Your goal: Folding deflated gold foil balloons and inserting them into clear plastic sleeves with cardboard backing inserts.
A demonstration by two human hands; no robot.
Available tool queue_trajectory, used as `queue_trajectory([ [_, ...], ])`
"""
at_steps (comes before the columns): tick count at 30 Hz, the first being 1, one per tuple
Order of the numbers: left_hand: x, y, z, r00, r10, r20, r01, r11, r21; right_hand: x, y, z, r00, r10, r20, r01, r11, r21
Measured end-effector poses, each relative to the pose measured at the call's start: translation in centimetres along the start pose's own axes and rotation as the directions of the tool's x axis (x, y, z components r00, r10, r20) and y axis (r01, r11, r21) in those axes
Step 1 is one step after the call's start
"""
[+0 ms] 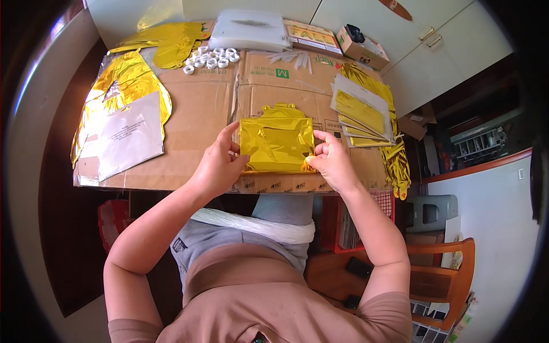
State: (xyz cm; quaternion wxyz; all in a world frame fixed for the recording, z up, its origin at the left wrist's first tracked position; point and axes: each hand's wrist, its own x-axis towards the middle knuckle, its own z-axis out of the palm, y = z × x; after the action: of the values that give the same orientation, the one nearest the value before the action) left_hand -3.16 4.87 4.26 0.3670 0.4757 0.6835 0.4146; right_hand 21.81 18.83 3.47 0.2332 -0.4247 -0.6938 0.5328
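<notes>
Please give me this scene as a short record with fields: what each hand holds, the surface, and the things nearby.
Left hand: holds left edge of folded gold foil piece
Right hand: pinches its right edge
Surface: flattened cardboard
Left side: crumpled gold foil, white printed sheet
Right side: stack of packed gold foil sheets
Far side: white rings

A folded foil piece [277, 144] lies on the cardboard [194, 123], between a plastic sleeve [130, 135] left and stacked packets [361, 114] right.

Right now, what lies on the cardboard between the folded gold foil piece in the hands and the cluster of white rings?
Nothing: in the head view the stretch from the gold foil piece up to the white rings is bare cardboard.
</notes>
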Motion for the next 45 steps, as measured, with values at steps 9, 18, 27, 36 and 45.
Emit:
queue_trajectory([
  [9, -0.2, 0.3, 0.4, 0.999, 0.008, -0.033, -0.006, 0.998, 0.057, -0.2, 0.2, -0.1, 1.000, 0.001, 0.009, -0.002, 0.996, 0.084],
  [18, -0.3, 0.1, 0.6, 0.998, 0.014, -0.057, -0.011, 0.998, 0.062, -1.5, 0.1, -1.1, 0.998, 0.056, 0.000, -0.054, 0.975, 0.217],
  [27, -0.3, 0.0, 0.6, 0.998, 0.015, -0.063, -0.011, 0.998, 0.065, -1.9, 0.2, -0.7, 0.998, 0.043, 0.034, -0.048, 0.984, 0.171],
  [36, -0.3, 0.1, 0.6, 0.998, 0.012, -0.066, -0.007, 0.998, 0.070, -1.5, 0.1, -0.4, 0.998, 0.069, 0.004, -0.069, 0.997, 0.022],
  [45, -1.0, 0.3, -0.1, 0.982, 0.165, -0.096, -0.136, 0.958, 0.254, -1.3, 0.5, -0.3, 0.998, 0.057, -0.037, -0.058, 0.997, -0.050],
])
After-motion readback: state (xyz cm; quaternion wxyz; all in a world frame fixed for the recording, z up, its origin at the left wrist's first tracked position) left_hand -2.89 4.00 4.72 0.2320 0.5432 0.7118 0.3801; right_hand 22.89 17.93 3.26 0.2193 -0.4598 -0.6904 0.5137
